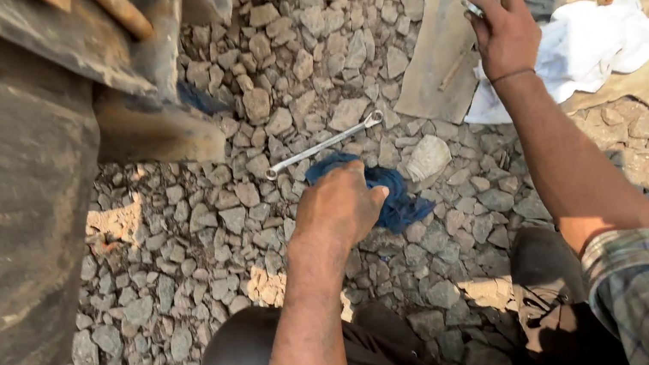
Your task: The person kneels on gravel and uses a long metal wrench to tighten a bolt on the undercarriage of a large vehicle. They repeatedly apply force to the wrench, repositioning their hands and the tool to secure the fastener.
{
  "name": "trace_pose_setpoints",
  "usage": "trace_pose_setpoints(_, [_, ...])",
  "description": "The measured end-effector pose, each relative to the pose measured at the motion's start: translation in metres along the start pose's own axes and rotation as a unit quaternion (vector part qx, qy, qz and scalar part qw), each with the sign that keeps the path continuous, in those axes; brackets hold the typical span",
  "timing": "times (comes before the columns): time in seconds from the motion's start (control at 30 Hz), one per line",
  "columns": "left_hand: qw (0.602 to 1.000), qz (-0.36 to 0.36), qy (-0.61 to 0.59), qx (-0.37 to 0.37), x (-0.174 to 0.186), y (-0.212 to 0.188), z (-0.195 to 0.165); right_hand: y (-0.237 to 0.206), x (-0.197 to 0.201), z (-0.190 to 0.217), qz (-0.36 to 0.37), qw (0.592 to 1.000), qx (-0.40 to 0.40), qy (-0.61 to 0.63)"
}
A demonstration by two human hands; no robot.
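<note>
Hemmed in on the left by a large dark rusted metal body [4, 242] and, above, by a slanted steel plate [85, 38]; open gravel [180, 257] in the middle, free for moving. Bounded on the right by a flat grey metal strip [447, 24] lying on the stones, with a white cloth [598, 44] just beside it.

Left hand [341, 206] stretched down and forward, knuckles up, grip pressed together on a blue rag [392, 198] that rests on the gravel between the knees. Right hand [504, 28] reached far forward over the metal strip, wrist banded, grip pinching a small shiny piece [473, 8], possibly a metal tool tip; too small to tell.

Just beyond the rag, a silver wrench [325, 145] flat on the stones, apart from both hands, long axis running from lower left to upper right, ring end toward the strip. Close to the rag's right edge, a pale larger stone [427, 157].
</note>
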State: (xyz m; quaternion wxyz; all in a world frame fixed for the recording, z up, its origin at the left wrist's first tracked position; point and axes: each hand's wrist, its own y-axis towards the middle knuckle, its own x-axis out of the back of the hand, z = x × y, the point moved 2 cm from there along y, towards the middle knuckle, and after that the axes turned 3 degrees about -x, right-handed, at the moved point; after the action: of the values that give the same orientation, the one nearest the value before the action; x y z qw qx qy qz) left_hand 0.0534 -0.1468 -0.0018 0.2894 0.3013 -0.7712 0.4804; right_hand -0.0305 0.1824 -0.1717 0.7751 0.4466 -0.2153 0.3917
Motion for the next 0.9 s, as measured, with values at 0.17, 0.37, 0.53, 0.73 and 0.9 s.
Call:
trace_pose_setpoints(0.17, [0.998,-0.049,-0.042,0.019,0.019,0.003,0.013,-0.031,-0.056,0.057,0.099,0.993,0.065,0.030])
trace_pose_setpoints(0.37, [0.625,-0.263,-0.719,-0.156,0.048,-0.001,0.061,-0.124,-0.133,0.121,0.294,0.923,0.209,-0.131])
trace_pose_setpoints(0.53, [0.242,-0.191,-0.884,-0.352,0.046,-0.013,0.087,-0.158,-0.139,0.126,0.363,0.893,0.198,-0.177])
trace_pose_setpoints(0.73, [0.196,-0.153,-0.871,-0.423,0.050,-0.013,0.079,-0.175,-0.132,0.122,0.331,0.914,0.135,-0.189])
trace_pose_setpoints(0.9, [0.239,-0.170,-0.852,-0.433,0.060,0.002,0.066,-0.156,-0.116,0.136,0.360,0.923,0.047,-0.128])
